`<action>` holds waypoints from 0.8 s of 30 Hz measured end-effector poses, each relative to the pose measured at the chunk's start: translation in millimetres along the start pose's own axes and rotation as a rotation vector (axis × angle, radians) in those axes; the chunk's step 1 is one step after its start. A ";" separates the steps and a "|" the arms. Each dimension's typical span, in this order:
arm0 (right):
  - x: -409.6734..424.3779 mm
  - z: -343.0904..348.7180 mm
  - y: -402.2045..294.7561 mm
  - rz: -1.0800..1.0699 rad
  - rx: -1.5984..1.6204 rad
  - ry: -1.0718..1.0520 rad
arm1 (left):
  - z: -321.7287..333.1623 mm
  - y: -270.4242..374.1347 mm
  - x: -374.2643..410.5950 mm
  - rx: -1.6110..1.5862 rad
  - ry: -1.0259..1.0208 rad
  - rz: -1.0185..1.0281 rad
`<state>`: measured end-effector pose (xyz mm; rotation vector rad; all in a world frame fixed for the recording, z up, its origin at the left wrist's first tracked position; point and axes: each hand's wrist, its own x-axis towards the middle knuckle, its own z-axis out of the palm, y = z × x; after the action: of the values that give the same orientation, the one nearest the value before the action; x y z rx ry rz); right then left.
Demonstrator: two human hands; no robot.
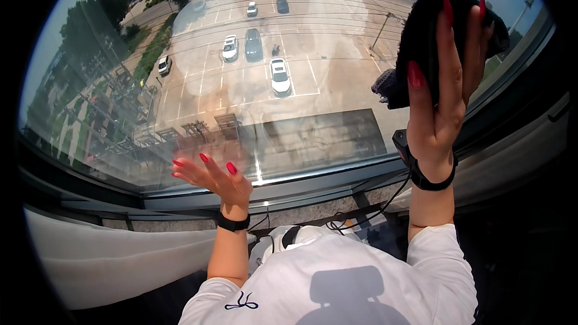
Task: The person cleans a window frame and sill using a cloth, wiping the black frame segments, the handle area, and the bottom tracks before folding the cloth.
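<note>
A large window pane (316,72) fills the upper part of the view, with soft reflections across it. My right hand (445,85) is raised at the upper right, its fingers spread over a dark, fuzzy cloth (417,45). That cloth seems to lie flat between the hand and the glass, with a greyish corner sticking out at its lower left. Lower and to the left, my left hand (221,178) is by the glass with fingers apart and nothing in it. Whether its fingertips touch the pane I cannot tell.
Along the bottom of the pane runs a metal window frame (311,180), above a stone-like sill (180,222). A pale curtain (122,257) hangs at the left, another curtain (505,162) at the right. A black cable (384,207) leads from my right wrist device (402,144). Outside lies a parking lot.
</note>
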<state>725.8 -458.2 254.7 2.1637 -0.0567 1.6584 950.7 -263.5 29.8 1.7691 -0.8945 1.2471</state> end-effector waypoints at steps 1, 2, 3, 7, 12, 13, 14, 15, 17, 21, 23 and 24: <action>-5.5 -4.2 10.3 -0.002 -0.030 0.009 | -1.0 -0.7 -1.5 -0.010 -0.014 -0.010; -11.8 -10.7 23.7 0.044 -0.053 0.037 | -1.8 -0.1 -1.2 -0.008 -0.014 -0.012; -17.7 -17.6 38.5 0.088 -0.074 0.066 | -2.7 0.7 0.1 -0.007 -0.012 -0.015; -50.3 -50.2 96.2 0.307 -0.165 0.131 | -2.1 2.2 4.4 0.019 0.015 -0.011; -104.1 -77.7 146.4 0.462 -0.067 0.211 | -1.4 3.2 6.2 0.001 0.015 -0.008; -107.6 -77.6 141.7 0.456 -0.146 0.178 | -2.0 3.6 6.7 0.003 0.016 -0.007; -108.2 -75.8 135.9 0.482 -0.094 0.193 | -2.7 4.8 8.4 0.019 0.021 0.002; -107.7 -72.7 128.5 0.508 -0.042 0.209 | -2.7 7.3 11.9 0.034 0.028 0.012; -100.0 -61.9 109.3 0.634 0.071 0.300 | -1.0 9.4 13.0 0.049 0.031 0.018; -73.7 -34.2 61.2 0.819 0.205 0.417 | 1.1 7.0 6.4 0.051 0.024 0.006; -57.3 -19.6 28.6 0.624 0.071 0.276 | 1.8 4.7 4.4 0.021 0.014 -0.003; -51.2 -12.8 15.6 0.557 0.032 0.222 | 1.4 4.0 1.9 -0.003 0.002 -0.012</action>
<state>694.9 -479.1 214.2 2.0881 -0.6210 2.1988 948.3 -266.7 32.1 1.7678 -0.8832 1.2395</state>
